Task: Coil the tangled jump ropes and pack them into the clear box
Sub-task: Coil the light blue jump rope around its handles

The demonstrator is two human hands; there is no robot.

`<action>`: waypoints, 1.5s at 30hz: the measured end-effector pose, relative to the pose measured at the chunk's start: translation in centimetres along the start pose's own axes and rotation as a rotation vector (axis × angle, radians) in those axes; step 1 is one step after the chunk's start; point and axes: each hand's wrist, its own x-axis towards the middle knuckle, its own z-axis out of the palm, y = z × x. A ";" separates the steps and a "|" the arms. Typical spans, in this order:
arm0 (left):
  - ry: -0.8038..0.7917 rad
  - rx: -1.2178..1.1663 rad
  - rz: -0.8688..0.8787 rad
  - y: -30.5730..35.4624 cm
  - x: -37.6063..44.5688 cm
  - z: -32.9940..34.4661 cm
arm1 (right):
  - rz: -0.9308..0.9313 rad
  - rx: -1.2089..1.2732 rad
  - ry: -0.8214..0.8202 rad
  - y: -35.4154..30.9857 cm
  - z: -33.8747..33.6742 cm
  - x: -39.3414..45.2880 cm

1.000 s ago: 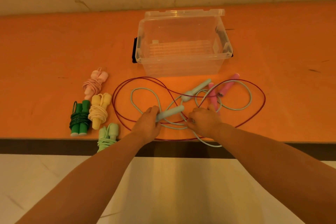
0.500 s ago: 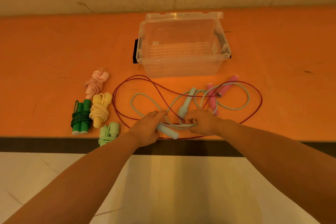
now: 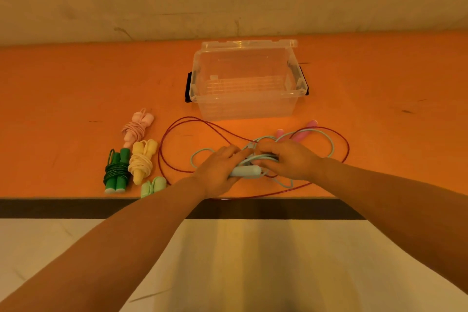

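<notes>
Left hand (image 3: 217, 172) grips pale blue handle (image 3: 247, 171), right hand (image 3: 291, 159) holds blue cord (image 3: 326, 143) bundle beside it. Red rope (image 3: 177, 124) loops around them. Clear box (image 3: 247, 109) far side, four coiled ropes (image 3: 139, 159) left on orange table (image 3: 76, 96).

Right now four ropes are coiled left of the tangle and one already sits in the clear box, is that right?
Not quite. The head view shows the clear box holding no rope. The four coiled ropes do lie left of the tangle.
</notes>
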 end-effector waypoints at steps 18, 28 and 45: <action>0.090 0.331 -0.015 1.2 1.1 -3.1 | 0.060 -0.342 -0.053 1.0 -2.9 -0.3; 0.189 0.477 0.022 1.4 1.4 -4.2 | 0.155 -0.512 -0.002 0.1 -2.9 -0.3; 0.087 -0.245 -0.221 1.2 1.4 -4.3 | 0.439 0.733 0.039 -2.7 -3.4 2.4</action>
